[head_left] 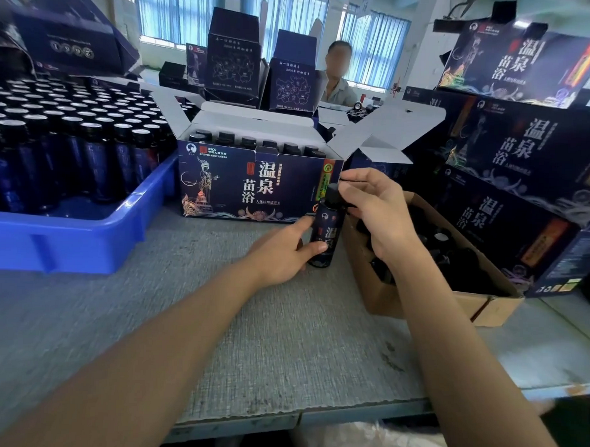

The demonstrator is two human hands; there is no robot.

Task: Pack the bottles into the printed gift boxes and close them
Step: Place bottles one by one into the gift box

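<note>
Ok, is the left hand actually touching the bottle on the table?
Touching. The head view shows the left hand with its thumb lying across the front of the bottle and a finger curled behind it; the right hand pinches the bottle's top.

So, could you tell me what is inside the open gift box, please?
Inside the open gift box, dark bottles stand side by side, showing only their capped tops. Their bodies are hidden behind the box's printed front wall.
</note>
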